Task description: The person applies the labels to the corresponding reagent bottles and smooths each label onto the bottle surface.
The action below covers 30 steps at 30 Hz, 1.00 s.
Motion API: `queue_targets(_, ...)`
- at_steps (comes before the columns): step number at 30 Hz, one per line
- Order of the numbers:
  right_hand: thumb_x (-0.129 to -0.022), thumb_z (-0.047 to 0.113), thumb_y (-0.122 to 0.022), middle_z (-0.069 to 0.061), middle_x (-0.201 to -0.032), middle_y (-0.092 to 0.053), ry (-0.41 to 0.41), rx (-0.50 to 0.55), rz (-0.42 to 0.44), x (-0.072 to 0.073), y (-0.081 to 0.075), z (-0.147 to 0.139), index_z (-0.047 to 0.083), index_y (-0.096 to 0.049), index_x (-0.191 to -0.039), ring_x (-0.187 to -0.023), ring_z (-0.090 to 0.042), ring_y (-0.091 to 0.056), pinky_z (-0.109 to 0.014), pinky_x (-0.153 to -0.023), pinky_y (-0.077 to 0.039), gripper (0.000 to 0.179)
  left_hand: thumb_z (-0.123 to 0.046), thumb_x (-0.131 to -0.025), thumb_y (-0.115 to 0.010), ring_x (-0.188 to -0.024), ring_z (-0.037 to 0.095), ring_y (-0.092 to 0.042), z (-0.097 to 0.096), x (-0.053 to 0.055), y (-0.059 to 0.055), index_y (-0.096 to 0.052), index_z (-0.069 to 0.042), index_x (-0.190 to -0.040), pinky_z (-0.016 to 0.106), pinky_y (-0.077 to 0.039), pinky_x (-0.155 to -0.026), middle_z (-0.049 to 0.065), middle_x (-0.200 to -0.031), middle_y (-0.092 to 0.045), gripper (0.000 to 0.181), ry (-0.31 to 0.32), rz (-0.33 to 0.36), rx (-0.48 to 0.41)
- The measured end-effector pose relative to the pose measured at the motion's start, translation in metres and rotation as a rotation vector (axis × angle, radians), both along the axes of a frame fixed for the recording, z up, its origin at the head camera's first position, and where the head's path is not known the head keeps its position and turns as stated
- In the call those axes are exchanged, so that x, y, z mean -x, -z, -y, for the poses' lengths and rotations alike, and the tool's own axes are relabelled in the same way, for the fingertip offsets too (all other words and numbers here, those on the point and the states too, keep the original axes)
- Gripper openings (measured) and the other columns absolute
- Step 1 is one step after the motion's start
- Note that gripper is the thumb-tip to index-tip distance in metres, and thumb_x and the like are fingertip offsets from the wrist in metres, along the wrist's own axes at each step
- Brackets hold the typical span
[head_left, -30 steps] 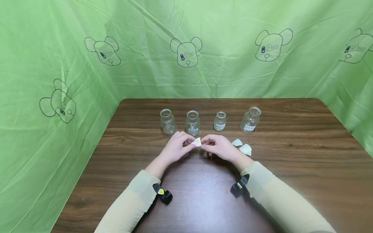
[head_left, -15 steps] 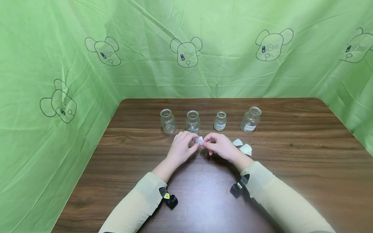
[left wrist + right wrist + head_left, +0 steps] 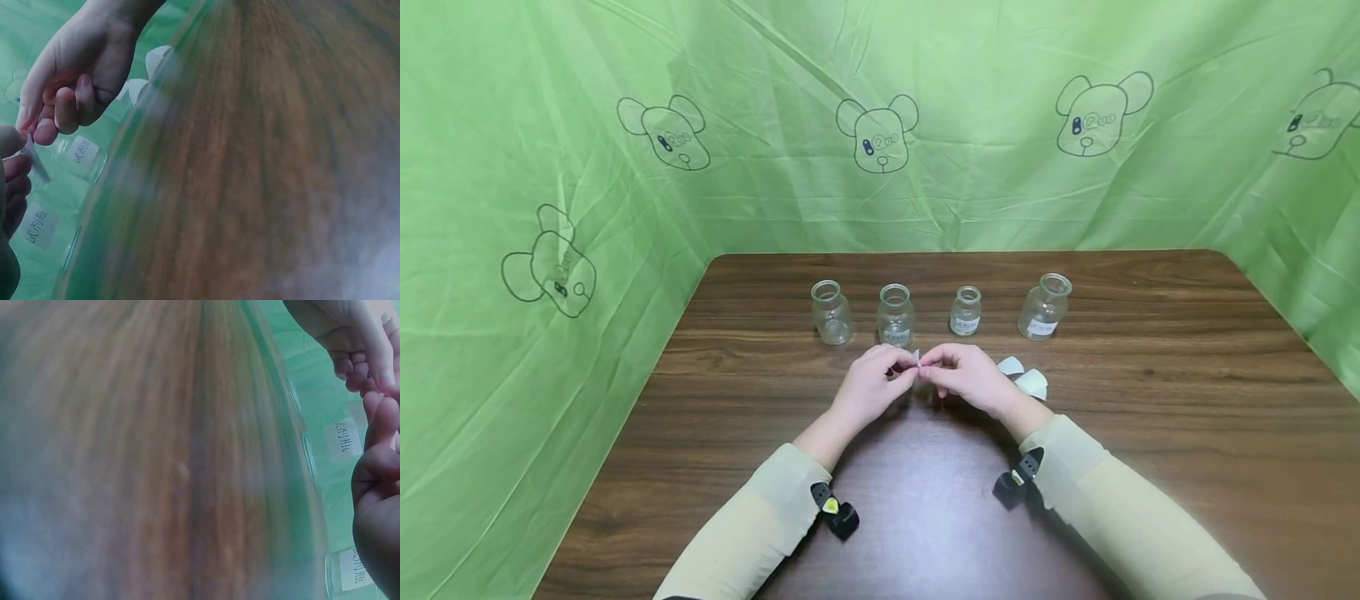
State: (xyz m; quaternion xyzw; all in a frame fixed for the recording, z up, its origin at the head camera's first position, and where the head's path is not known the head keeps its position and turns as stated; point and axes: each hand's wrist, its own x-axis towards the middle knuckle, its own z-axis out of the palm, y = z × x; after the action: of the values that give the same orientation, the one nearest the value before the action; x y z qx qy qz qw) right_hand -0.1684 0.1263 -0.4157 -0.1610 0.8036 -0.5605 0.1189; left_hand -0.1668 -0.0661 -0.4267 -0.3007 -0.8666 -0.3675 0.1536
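A small white label (image 3: 917, 357) is pinched between thumb and finger of my left hand (image 3: 871, 382). Thumb and fingertips of my right hand (image 3: 967, 377) pinch it too, and the two hands' tips meet. It stands nearly edge-on to the head camera; the left wrist view shows the label (image 3: 39, 164) as a narrow strip below the fingertips. Just beyond the hands is a clear glass jar (image 3: 896, 312) with a printed label. Curved white paper pieces (image 3: 1032, 384) lie beside my right wrist, partly hidden by it.
Left of that jar stands a glass jar (image 3: 832, 312) with no label visible. Further right are a smaller labelled jar (image 3: 966, 312) and a wider labelled jar (image 3: 1045, 307). All are open-mouthed on the brown wooden table (image 3: 1150, 375). A green curtain (image 3: 970, 200) hangs behind.
My left hand has shifted right to meet the right hand. The label has turned from face-on to edge-on between the fingertips. Jars and paper pieces stay put.
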Motion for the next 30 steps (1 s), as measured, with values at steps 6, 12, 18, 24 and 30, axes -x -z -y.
queue_targets(6, -0.089, 0.009, -0.062, -0.022, -0.089, -0.067, -0.056, 0.014, -0.008, -0.010, -0.020, 0.000, -0.002, -0.067, -0.103, -0.058, -0.014, -0.057, -0.026, -0.055, -0.046, 0.018, -0.015, -0.084, -0.069, -0.083, 0.010, -0.057, 0.001, -0.001, -0.004, -0.067, -0.013, -0.089, 0.023, -0.047, -0.074, -0.003, -0.088, -0.064, 0.006, -0.010, 0.070, -0.014)
queue_targets(12, -0.090, 0.015, -0.063, -0.014, -0.088, -0.068, -0.055, 0.008, -0.025, -0.003, -0.005, -0.003, 0.003, -0.068, -0.100, -0.059, -0.015, -0.057, -0.025, -0.056, -0.046, 0.016, -0.014, -0.083, -0.069, -0.083, 0.010, -0.058, 0.002, -0.003, -0.004, -0.069, -0.012, -0.091, 0.023, -0.048, -0.073, -0.003, -0.087, -0.064, 0.008, 0.010, 0.065, -0.029)
queue_targets(18, -0.091, 0.017, -0.062, -0.018, -0.084, -0.065, -0.075, 0.006, -0.051, -0.006, -0.005, -0.002, 0.005, -0.066, -0.092, -0.060, -0.018, -0.057, -0.031, -0.058, -0.049, 0.012, -0.016, -0.084, -0.068, -0.080, 0.012, -0.059, 0.002, -0.005, -0.004, -0.070, -0.012, -0.092, 0.028, -0.050, -0.071, -0.003, -0.085, -0.064, 0.009, 0.050, 0.083, -0.054)
queue_targets(24, -0.091, 0.007, -0.058, -0.024, -0.080, -0.060, -0.074, -0.062, -0.077, -0.013, -0.017, 0.002, -0.001, -0.062, -0.092, -0.060, -0.017, -0.056, -0.030, -0.059, -0.048, 0.008, -0.021, -0.086, -0.068, -0.077, 0.007, -0.059, 0.001, -0.007, -0.004, -0.071, -0.012, -0.093, 0.021, -0.048, -0.070, -0.005, -0.084, -0.065, 0.011, 0.047, 0.104, -0.044)
queue_targets(30, -0.087, 0.007, -0.060, -0.002, -0.067, -0.056, -0.057, -0.087, -0.122, -0.005, 0.003, 0.000, 0.001, -0.062, -0.091, -0.057, -0.016, -0.054, -0.025, -0.054, -0.044, 0.007, -0.017, -0.085, -0.067, -0.075, 0.006, -0.058, 0.002, -0.008, -0.002, -0.070, -0.012, -0.088, 0.022, -0.047, -0.069, -0.005, -0.082, -0.066, 0.006, 0.023, 0.124, -0.062)
